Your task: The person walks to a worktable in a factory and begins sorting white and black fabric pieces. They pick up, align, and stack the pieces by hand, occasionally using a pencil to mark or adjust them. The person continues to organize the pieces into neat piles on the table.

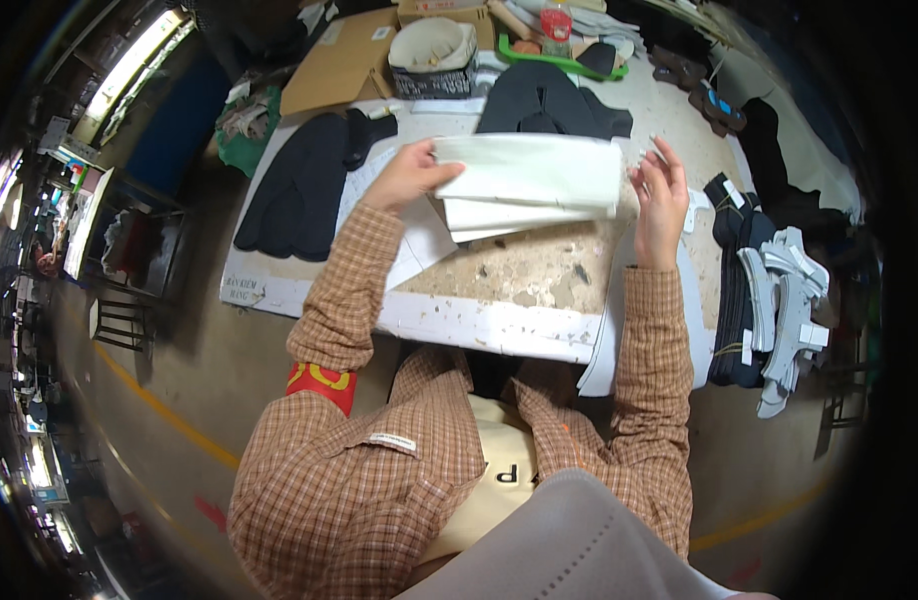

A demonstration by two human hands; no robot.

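Observation:
My left hand (pixel 411 178) pinches the left end of a pale white strip (pixel 534 165), thumb on top. The strip looks like fabric or thin sheet and is held out above the table. Below it, more white layers (pixel 479 216) fan out at a slight angle; whether they are joined to it I cannot tell. Just beyond the strip's right end, my right hand (pixel 661 200) is raised with fingers apart and slightly curled, apparently holding nothing. A light grey flat piece (pixel 601 340) lies under my right forearm and hangs over the table's front edge.
The worn table (pixel 519 268) carries black cut pieces (pixel 304 185) at left and more black pieces (pixel 541 95) at the back. Stacked black bundles (pixel 739 270) and grey curved pieces (pixel 782 300) lie at right. Behind are a cardboard box (pixel 339 62), a lined bin (pixel 434 82) and a green tray (pixel 609 72).

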